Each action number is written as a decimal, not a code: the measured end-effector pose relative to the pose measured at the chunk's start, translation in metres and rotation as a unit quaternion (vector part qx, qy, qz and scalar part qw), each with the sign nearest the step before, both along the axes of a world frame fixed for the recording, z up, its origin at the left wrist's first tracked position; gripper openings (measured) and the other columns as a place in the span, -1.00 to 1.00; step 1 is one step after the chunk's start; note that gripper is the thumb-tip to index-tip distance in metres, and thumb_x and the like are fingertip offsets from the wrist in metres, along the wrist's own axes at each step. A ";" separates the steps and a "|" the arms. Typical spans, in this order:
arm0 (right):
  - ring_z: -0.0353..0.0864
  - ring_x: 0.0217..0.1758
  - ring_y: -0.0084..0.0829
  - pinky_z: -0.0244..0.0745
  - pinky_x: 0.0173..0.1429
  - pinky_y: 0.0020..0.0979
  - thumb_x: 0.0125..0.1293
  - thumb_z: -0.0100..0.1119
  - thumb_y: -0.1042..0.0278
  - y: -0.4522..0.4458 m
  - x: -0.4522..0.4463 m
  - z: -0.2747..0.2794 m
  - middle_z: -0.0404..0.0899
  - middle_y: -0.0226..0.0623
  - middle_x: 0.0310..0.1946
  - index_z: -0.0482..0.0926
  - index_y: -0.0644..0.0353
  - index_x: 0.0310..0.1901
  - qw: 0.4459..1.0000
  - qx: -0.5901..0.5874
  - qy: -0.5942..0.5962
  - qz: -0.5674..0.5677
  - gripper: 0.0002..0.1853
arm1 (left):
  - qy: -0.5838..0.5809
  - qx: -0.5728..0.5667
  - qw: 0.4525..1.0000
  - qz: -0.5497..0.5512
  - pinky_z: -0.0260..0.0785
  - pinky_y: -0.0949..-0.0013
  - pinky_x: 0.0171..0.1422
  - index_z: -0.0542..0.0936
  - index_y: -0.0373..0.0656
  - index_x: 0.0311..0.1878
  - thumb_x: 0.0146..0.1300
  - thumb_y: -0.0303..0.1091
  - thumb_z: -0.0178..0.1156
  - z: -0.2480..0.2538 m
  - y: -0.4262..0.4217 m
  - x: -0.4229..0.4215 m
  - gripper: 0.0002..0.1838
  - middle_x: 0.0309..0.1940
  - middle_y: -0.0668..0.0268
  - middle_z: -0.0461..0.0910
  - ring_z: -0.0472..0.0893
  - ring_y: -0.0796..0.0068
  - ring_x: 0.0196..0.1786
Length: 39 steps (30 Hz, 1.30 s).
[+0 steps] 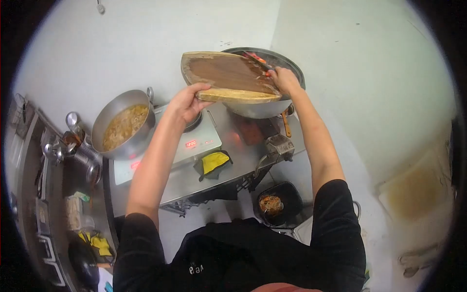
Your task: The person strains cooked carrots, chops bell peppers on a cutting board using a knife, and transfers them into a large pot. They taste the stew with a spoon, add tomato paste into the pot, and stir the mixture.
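My left hand (188,101) is closed around the near left edge of a thick wooden cutting board (224,73). The board is held up over a large metal pot (258,110), tilted, and covers much of its opening. At the board's right end, my right hand (286,80) grips what looks like a knife (258,62), its dark blade lying along the board's far edge. Red and orange food pieces (255,56) show by the blade, at the pot's mouth. Small pale scraps cling to the board's right end. The knife's handle is mostly hidden in my fingers.
Left stands another big pot (127,127) of brothy food on a white induction cooker (192,141). A yellow-and-black cloth (214,163) lies on the steel counter's front edge. Ladles (73,121) stand far left. Below is a black bin (277,202) with food waste.
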State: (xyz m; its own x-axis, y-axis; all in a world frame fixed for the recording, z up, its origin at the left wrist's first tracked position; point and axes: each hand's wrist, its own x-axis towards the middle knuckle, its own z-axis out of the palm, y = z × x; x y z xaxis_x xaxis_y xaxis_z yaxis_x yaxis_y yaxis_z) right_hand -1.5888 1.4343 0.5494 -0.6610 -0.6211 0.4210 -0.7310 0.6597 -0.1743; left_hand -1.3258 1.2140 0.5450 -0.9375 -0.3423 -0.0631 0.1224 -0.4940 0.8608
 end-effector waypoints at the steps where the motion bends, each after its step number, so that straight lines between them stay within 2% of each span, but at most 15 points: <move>1: 0.56 -0.05 0.08 0.44 0.04 -0.03 0.40 -0.11 0.03 0.001 -0.014 0.000 0.60 0.11 -0.20 0.57 0.27 -0.13 1.000 0.009 -0.009 -0.022 -0.57 | -0.005 0.003 1.000 0.016 0.66 0.32 -0.10 0.43 -0.46 -0.02 0.21 -0.48 0.17 0.002 0.004 0.005 -0.68 -0.13 0.03 0.60 0.68 0.25 -0.17; 5: 0.55 -0.09 0.09 0.42 0.00 -0.08 0.39 -0.10 -0.02 0.010 -0.056 0.008 0.59 0.15 -0.28 0.56 0.36 -0.19 0.999 -0.031 0.008 0.020 -0.50 | -0.018 0.006 0.997 0.079 0.66 0.33 -0.11 0.44 -0.44 -0.02 0.21 -0.49 0.16 0.007 0.023 0.022 -0.70 -0.13 0.04 0.60 0.69 0.25 -0.17; 7: 0.55 -0.14 0.14 0.43 0.00 -0.05 0.41 -0.11 0.06 0.019 -0.016 0.046 0.58 0.17 -0.28 0.57 0.33 -0.20 0.989 -0.144 -0.002 0.014 -0.57 | -0.010 0.022 0.995 0.098 0.66 0.34 -0.11 0.44 -0.44 -0.02 0.22 -0.49 0.16 0.005 0.036 0.035 -0.70 -0.12 0.04 0.60 0.68 0.25 -0.16; 9: 0.55 -0.13 0.13 0.43 -0.01 -0.06 0.41 -0.11 0.07 0.017 0.028 0.070 0.58 0.16 -0.28 0.56 0.32 -0.18 0.985 -0.165 -0.012 0.048 -0.58 | 0.010 0.038 0.994 0.107 0.66 0.34 -0.09 0.45 -0.43 -0.01 0.22 -0.50 0.15 -0.004 0.037 0.049 -0.70 -0.10 0.05 0.60 0.68 0.26 -0.14; 12: 0.53 -0.12 0.10 0.43 -0.04 -0.08 0.41 -0.07 0.13 0.025 0.070 0.055 0.58 0.06 -0.24 0.56 0.28 -0.13 0.966 -0.220 0.013 0.134 -0.65 | 0.033 0.042 0.989 0.137 0.63 0.30 -0.02 0.45 -0.43 0.01 0.22 -0.49 0.15 -0.007 0.051 0.058 -0.69 -0.08 0.05 0.59 0.67 0.25 -0.09; 13: 0.53 -0.13 0.08 0.44 -0.05 -0.10 0.40 -0.04 0.15 0.031 0.084 0.046 0.57 0.03 -0.21 0.57 0.26 -0.10 0.965 -0.213 0.031 0.152 -0.66 | 0.023 0.038 0.989 0.141 0.58 0.27 0.06 0.44 -0.43 0.03 0.22 -0.48 0.16 -0.010 0.049 0.058 -0.67 -0.06 0.04 0.59 0.65 0.26 -0.06; 17: 0.57 -0.16 -0.02 0.47 -0.08 -0.16 0.36 0.06 0.15 0.044 0.125 0.027 0.55 -0.05 -0.16 0.58 0.18 -0.02 0.979 -0.119 0.051 0.160 -0.68 | 0.041 0.035 0.988 0.144 0.56 0.27 0.09 0.44 -0.42 0.04 0.21 -0.46 0.18 -0.015 0.058 0.067 -0.65 -0.06 0.07 0.59 0.64 0.29 -0.05; 20: 0.57 -0.21 -0.07 0.47 -0.15 -0.22 0.30 0.17 0.20 0.030 0.149 0.017 0.52 -0.08 -0.23 0.58 0.17 0.01 0.955 -0.122 0.107 0.248 -0.68 | 0.036 0.050 0.984 0.166 0.52 0.28 0.15 0.44 -0.36 0.07 0.22 -0.43 0.19 -0.067 0.051 0.106 -0.63 -0.07 0.09 0.60 0.62 0.31 0.02; 22: 0.54 -0.23 -0.11 0.46 -0.18 -0.24 0.26 0.22 0.25 0.019 0.171 0.008 0.49 -0.11 -0.26 0.59 0.15 0.03 0.931 -0.115 0.143 0.316 -0.67 | 0.085 0.095 0.977 0.173 0.51 0.28 0.18 0.40 -0.33 0.14 0.23 -0.43 0.18 -0.090 0.074 0.144 -0.58 -0.01 0.09 0.57 0.59 0.31 0.08; 25: 0.51 -0.22 -0.14 0.45 -0.18 -0.24 0.24 0.25 0.27 0.002 0.226 -0.010 0.46 -0.15 -0.26 0.58 0.11 0.06 0.896 -0.114 0.127 0.411 -0.65 | 0.137 0.119 0.955 0.234 0.49 0.29 0.20 0.28 -0.35 0.25 0.24 -0.46 0.17 -0.130 0.116 0.210 -0.48 0.10 0.13 0.50 0.57 0.33 0.10; 29: 0.50 -0.18 -0.16 0.45 -0.15 -0.24 0.23 0.26 0.26 -0.030 0.310 -0.059 0.46 -0.16 -0.23 0.57 0.08 0.09 0.795 -0.118 0.102 0.586 -0.62 | 0.157 0.108 0.912 0.364 0.41 0.28 0.26 0.22 -0.27 0.32 0.23 -0.45 0.19 -0.189 0.169 0.331 -0.40 0.16 0.18 0.46 0.52 0.33 0.16; 31: 0.49 -0.15 -0.16 0.44 -0.11 -0.22 0.20 0.29 0.28 -0.034 0.365 -0.080 0.46 -0.14 -0.22 0.56 0.07 0.11 0.724 -0.099 0.046 0.682 -0.59 | 0.108 0.085 0.893 0.428 0.34 0.24 0.32 0.19 -0.21 0.35 0.21 -0.45 0.21 -0.203 0.208 0.395 -0.34 0.20 0.18 0.41 0.45 0.33 0.22; 34: 0.49 -0.11 -0.13 0.42 -0.02 -0.25 0.21 0.27 0.31 -0.037 0.460 -0.122 0.45 -0.08 -0.15 0.49 0.10 0.19 0.670 0.012 0.008 0.742 -0.53 | 0.036 0.066 0.841 0.535 0.28 0.20 0.36 0.16 -0.20 0.37 0.17 -0.45 0.24 -0.225 0.277 0.490 -0.29 0.22 0.18 0.37 0.40 0.33 0.26; 36: 0.49 -0.12 -0.11 0.44 -0.05 -0.23 0.21 0.27 0.31 -0.031 0.532 -0.143 0.44 -0.08 -0.15 0.45 0.09 0.21 0.595 0.040 -0.046 0.801 -0.49 | 0.017 0.070 0.800 0.595 0.28 0.19 0.34 0.17 -0.22 0.36 0.15 -0.43 0.26 -0.231 0.334 0.546 -0.28 0.22 0.19 0.37 0.40 0.32 0.26; 39: 0.47 -0.09 -0.07 0.43 -0.02 -0.19 0.17 0.29 0.35 -0.019 0.646 -0.180 0.42 -0.06 -0.14 0.44 0.11 0.21 0.502 0.071 -0.055 0.860 -0.47 | 0.018 0.095 0.739 0.667 0.28 0.18 0.33 0.20 -0.24 0.34 0.15 -0.42 0.26 -0.285 0.404 0.623 -0.31 0.21 0.18 0.40 0.41 0.29 0.25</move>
State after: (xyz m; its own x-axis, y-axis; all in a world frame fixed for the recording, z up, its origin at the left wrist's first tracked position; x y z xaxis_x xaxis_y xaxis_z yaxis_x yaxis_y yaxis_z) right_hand -0.9424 1.4153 0.3692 0.8906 -0.3311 0.3118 -0.2312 -0.9199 -0.3166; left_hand -0.7031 1.6176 0.2601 0.2233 -0.9515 -0.2115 0.6310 -0.0243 0.7754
